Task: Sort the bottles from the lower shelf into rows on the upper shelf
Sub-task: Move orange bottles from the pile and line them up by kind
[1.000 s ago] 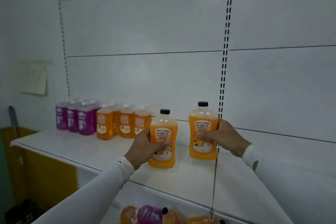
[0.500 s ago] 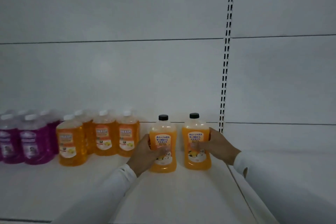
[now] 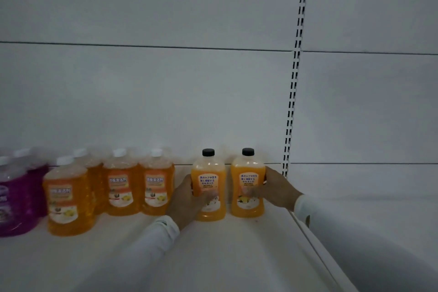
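Standing two black-capped orange bottles side by side on the upper shelf (image 3: 213,256), the left hand (image 3: 187,199) wraps one bottle (image 3: 208,187) and the right hand (image 3: 276,188) wraps the other (image 3: 247,185). Next, both hands likely need to let go gently.

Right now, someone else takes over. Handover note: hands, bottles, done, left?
Left hand: gripping the left black-capped orange bottle, standing on the upper shelf.
Right hand: gripping the right black-capped orange bottle, beside the first, a small gap between them.
Done: white-capped orange bottles and purple bottles already stand in rows to the left.
Left: let go of both bottles. The lower shelf is out of view, so I cannot tell how many remain.
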Motion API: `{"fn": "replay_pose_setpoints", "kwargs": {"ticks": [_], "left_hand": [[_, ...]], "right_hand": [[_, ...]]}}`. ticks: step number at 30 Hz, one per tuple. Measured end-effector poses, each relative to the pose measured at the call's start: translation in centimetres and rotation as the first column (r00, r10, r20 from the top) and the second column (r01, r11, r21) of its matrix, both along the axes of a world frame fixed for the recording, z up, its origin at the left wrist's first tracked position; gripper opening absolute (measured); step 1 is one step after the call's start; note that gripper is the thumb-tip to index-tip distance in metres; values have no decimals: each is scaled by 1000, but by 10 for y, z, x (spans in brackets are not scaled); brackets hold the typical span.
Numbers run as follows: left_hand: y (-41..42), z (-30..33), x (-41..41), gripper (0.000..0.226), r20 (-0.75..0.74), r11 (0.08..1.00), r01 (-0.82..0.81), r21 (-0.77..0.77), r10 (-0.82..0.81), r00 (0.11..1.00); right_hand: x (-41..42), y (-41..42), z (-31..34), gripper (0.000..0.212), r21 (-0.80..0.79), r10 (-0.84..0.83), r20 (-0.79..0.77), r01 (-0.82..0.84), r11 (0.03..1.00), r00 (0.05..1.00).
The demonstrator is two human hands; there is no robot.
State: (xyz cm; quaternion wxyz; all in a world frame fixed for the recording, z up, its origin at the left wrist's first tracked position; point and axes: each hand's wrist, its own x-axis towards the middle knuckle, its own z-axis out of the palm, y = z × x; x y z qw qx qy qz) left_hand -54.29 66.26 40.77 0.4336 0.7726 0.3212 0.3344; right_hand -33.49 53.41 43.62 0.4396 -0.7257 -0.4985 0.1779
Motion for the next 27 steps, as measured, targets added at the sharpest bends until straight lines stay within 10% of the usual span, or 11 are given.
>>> {"fn": "replay_pose_setpoints", "kwargs": {"ticks": [27], "left_hand": [[2, 0, 27, 64, -85, 987, -139, 75, 145, 986]], "right_hand": [[-2, 14, -10, 75, 20, -186, 37, 186, 982, 982]]}}
